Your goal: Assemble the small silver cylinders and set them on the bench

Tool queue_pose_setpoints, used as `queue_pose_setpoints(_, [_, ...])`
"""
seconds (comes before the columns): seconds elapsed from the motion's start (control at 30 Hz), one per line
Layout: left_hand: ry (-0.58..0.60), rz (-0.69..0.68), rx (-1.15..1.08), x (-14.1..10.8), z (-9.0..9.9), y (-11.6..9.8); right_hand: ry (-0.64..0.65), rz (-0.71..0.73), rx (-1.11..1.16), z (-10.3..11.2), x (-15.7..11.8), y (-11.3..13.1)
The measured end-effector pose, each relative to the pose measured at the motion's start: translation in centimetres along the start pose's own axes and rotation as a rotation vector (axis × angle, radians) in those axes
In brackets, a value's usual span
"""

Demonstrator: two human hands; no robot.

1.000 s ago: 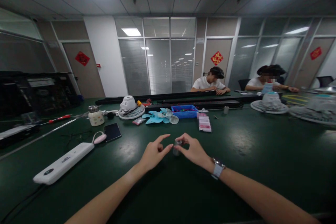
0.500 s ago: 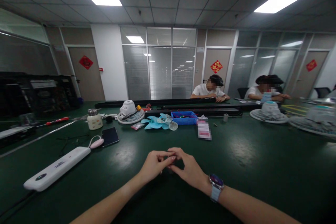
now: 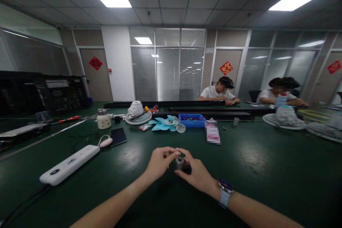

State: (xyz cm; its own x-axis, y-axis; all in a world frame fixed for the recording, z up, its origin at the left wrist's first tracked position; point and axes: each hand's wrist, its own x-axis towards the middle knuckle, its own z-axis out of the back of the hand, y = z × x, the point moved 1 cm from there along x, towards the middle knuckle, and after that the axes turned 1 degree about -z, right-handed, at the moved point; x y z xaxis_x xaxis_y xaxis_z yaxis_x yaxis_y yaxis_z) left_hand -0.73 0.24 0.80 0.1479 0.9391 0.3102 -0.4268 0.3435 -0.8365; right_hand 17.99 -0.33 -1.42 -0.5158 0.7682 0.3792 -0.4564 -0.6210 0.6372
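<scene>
A small grey metal cylinder [image 3: 179, 164] with a dark hole in its top stands at the middle of the table's near part, between my hands. My right hand [image 3: 196, 172] curls round it, thumb at its near side and fingers at its far side. Over its top edge, my left hand [image 3: 160, 160] has thumb and forefinger pinched together. Whatever that pinch holds, if anything, is too small to tell. The fingertips of both hands meet above the cylinder. A watch [image 3: 226, 186] is on my right wrist.
A white power strip [image 3: 71, 164], a phone [image 3: 118, 136] and a jar [image 3: 104, 119] lie to the left. Farther back are a fan part [image 3: 135, 110], blue fan blades [image 3: 162, 124], a blue tray [image 3: 192, 122] and another metal cylinder [image 3: 236, 121]. Two people sit across the table.
The metal cylinder, mostly hidden by my fingers before, now shows its top. My left fingers have lifted slightly and my right hand has opened wider round it. The view has turned slightly left.
</scene>
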Motion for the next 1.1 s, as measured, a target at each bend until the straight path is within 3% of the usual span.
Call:
queue_pose_setpoints(0.1, [-0.096, 0.01, 0.02, 0.6, 1.4, 0.5, 0.01, -0.013, -0.014, 0.0, 0.0, 0.0])
queue_pose_setpoints(0.2, [-0.009, 0.046, 0.073, 1.0, 1.8, 1.9, 0.019, -0.014, -0.008, 0.0, -0.1, 0.0])
queue_pose_setpoints(0.33, [0.127, 0.048, 0.178, 0.9, 0.8, 3.4, 0.017, -0.002, -0.031, 0.2, -0.1, 0.0])
queue_pose_setpoints(0.67, [0.186, 0.031, 0.276, 0.6, 0.6, 3.8, 0.006, 0.058, -0.204, 0.4, -0.2, 0.4])
queue_pose_setpoints(0.77, [0.205, 0.047, 0.266, 0.7, 0.6, 4.1, -0.106, 0.029, -0.287, 2.6, 0.8, -1.2])
queue_pose_setpoints(0.93, [0.168, 0.072, 0.208, 0.9, 0.5, 4.5, -0.519, -0.248, -0.614, 9.9, 2.0, -7.7])
queue_pose_setpoints(1.03, [0.1, 0.056, 0.206, 1.3, 0.6, 4.8, -0.597, -0.476, -0.729, 13.4, 1.1, -11.8])
queue_pose_setpoints(1.1, [0.063, 0.051, 0.23, 1.6, 0.8, 5.0, -0.597, -0.574, -0.751, 14.6, 0.1, -14.0])
